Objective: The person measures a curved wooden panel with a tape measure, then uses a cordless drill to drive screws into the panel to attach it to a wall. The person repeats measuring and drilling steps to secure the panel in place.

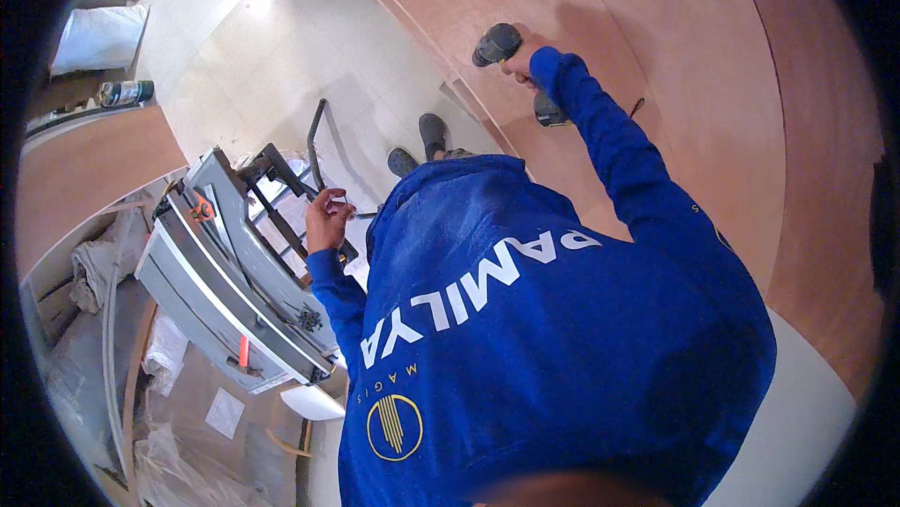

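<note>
Blue sweatshirt (562,348) looms, drill (499,44) protruding either side of right grip (525,61)

Your blue sweatshirt (562,338) is matt cloth, powdery-looking near the hem. Your drill (499,44) looks like dark, dull plastic, and the broad panel (675,29) near it like smooth wood. The grey surface (248,237) appears metallic and smooth; the crinkled sheeting (173,469) looks like glossy, see-through plastic.

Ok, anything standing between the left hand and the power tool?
Nothing visible blocks the way from the left hand to the power tool in the right hand. Behind that gap show the floor, the shoes and part of the wooden panel.
</note>
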Demonstrator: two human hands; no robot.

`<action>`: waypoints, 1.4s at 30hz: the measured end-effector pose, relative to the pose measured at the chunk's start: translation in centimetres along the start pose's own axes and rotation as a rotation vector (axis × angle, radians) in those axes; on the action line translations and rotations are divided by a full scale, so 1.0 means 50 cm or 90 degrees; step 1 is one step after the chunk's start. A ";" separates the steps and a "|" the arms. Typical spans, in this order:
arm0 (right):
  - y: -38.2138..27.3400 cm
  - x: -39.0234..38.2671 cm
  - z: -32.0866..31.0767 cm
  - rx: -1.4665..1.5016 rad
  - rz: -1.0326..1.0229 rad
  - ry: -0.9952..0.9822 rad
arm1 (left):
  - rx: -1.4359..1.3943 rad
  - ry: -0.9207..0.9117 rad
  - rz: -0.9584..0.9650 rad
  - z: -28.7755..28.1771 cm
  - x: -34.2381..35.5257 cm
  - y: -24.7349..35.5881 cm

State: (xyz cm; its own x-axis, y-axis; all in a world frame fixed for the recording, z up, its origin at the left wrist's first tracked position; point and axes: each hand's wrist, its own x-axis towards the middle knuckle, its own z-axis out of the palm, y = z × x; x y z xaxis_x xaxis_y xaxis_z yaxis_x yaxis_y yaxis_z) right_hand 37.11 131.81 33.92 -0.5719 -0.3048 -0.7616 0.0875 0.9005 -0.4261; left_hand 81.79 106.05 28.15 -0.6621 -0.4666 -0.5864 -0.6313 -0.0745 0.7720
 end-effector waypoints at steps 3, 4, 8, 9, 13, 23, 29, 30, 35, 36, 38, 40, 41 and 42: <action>-0.014 0.000 0.008 -0.020 0.011 0.043 | -0.064 -0.004 -0.011 -0.009 0.009 -0.010; -0.015 -0.002 0.007 -0.021 -0.010 0.020 | -0.072 -0.001 -0.007 -0.011 0.010 -0.013; -0.007 -0.008 0.007 -0.030 -0.017 0.030 | -0.088 0.013 -0.010 -0.019 0.010 -0.017; -0.003 -0.008 0.012 -0.005 -0.035 0.015 | -0.086 0.018 -0.007 -0.021 0.009 -0.018; 0.009 0.004 0.030 0.030 -0.069 0.068 | -0.063 0.039 0.000 -0.024 0.011 -0.023; -0.021 0.007 0.043 0.000 -0.017 0.030 | -0.115 0.014 -0.010 -0.033 0.030 -0.042; -0.039 -0.022 0.052 -0.018 -0.052 0.043 | -0.098 0.011 -0.021 -0.040 0.031 -0.047; -0.039 -0.022 0.053 -0.027 -0.059 0.055 | -0.089 0.016 -0.019 -0.041 0.030 -0.047; -0.026 -0.014 0.055 0.015 -0.086 0.040 | -0.075 0.032 -0.026 -0.047 0.023 -0.046; -0.022 -0.013 0.055 0.007 -0.082 0.034 | -0.069 0.027 -0.033 -0.049 0.022 -0.048; -0.018 -0.010 0.055 0.012 -0.046 0.023 | -0.055 0.029 -0.026 -0.050 0.021 -0.052; -0.019 -0.008 0.056 0.025 0.001 0.023 | -0.052 0.029 -0.027 -0.051 0.022 -0.057; -0.021 -0.008 0.055 0.041 0.018 0.030 | -0.054 0.029 -0.033 -0.050 0.024 -0.058; -0.023 -0.008 0.056 0.067 0.044 0.016 | -0.044 0.025 -0.051 -0.049 0.025 -0.060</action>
State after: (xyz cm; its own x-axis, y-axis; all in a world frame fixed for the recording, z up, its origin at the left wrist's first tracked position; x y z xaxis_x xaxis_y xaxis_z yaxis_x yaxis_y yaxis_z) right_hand 39.53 130.02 33.33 -0.5812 -0.2348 -0.7792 0.2120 0.8807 -0.4235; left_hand 83.85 103.51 25.71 -0.5930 -0.4906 -0.6385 -0.6517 -0.1733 0.7384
